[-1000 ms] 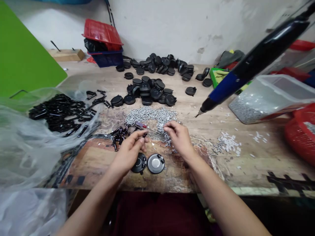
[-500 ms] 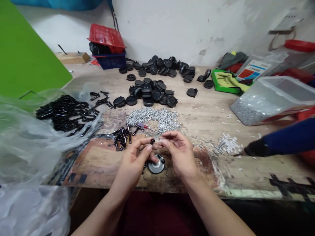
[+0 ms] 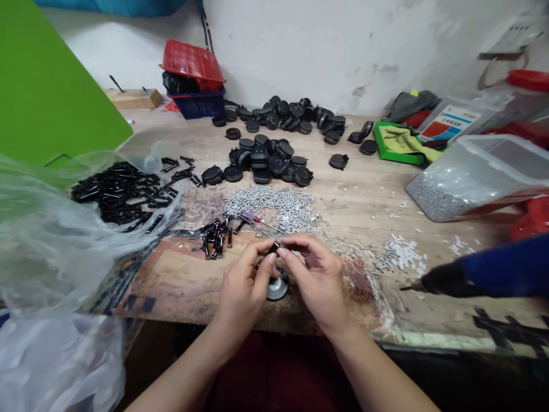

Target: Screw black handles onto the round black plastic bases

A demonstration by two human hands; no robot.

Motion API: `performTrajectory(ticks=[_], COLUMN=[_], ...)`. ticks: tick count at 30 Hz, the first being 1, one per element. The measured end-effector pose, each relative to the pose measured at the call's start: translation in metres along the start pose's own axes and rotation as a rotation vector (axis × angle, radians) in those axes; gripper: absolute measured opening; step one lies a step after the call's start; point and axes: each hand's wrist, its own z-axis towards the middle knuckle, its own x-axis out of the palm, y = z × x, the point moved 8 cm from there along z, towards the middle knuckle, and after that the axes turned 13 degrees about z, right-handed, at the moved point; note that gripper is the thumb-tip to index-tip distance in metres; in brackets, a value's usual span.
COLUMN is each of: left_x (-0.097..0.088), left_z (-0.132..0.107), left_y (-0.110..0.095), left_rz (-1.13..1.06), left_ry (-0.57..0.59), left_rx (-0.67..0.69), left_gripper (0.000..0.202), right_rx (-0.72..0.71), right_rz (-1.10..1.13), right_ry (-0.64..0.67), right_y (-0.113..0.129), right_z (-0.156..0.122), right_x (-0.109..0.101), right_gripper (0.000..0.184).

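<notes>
Fingertips of my left hand (image 3: 244,280) are closed on a small black part (image 3: 275,246), held above the worn board. My right hand (image 3: 317,277) pinches close against that part; what lies between its fingers is too small to make out. Below the hands, partly covered by them, is a round grey-and-black disc (image 3: 277,289). Beyond them lie a small screwdriver (image 3: 247,216) with a clear handle and red collar, a heap of short silver screws (image 3: 253,200) and a patch of small nuts (image 3: 295,218). Several shiny black bar-shaped pieces (image 3: 218,236) are to the left.
Round black cases (image 3: 278,165) are piled toward the wall. A plastic bag (image 3: 38,246) spreads left beside more black pieces (image 3: 124,191). On the right are a blue power driver (image 3: 493,266), white plugs (image 3: 403,252), a clear bin (image 3: 480,177) and a green tray (image 3: 397,153).
My hands have come together, the right fingertips now meeting the black part in my left hand. My left fingers have lifted from over the disc. The view has shifted slightly.
</notes>
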Motion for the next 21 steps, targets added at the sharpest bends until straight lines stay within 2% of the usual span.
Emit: performTrajectory(ticks=[4,7,9,12,15,18,20,21], left_x=[-0.002,0.000,0.003,0.005,0.001,-0.010,-0.014,-0.013], left_z=[-0.003,-0.005,-0.006,-0.005,-0.003,0.001,0.001,0.000], left_y=[-0.003,-0.008,-0.008,-0.007,-0.002,0.005,0.006,0.006], left_rz=[0.059,-0.014,-0.126,-0.220,-0.159,0.069,0.252,0.327], left_ry=[-0.040,0.022,0.105,0.192,0.230,0.175,0.128,0.122], left_rx=[0.045,0.046,-0.024,-0.108,-0.117,-0.032,0.083,0.137], left_gripper=[0.026,0.023,0.021,0.019,0.018,0.017,0.014,0.013], right_rx=[-0.051,-0.006,0.127,0.386,0.491,0.372,0.244,0.199], right_rz=[-0.095,-0.055,0.089,0.358,0.435,0.195,-0.104,-0.239], right_ry=[0.044,0.033,0.046,0.136,0.188,0.186,0.267,0.335], right_y=[0.009,0.004,-0.012,-0.037,-0.045,-0.035,-0.024,-0.022], right_z=[0.001,0.005,0.009,0.009,0.006,0.004,0.000,-0.004], right_x=[0.001,-0.005,-0.006,0.002,0.003,-0.010,-0.014,-0.012], right_gripper=[0.017,0.010,0.008,0.017,0.017,0.008,0.008,0.014])
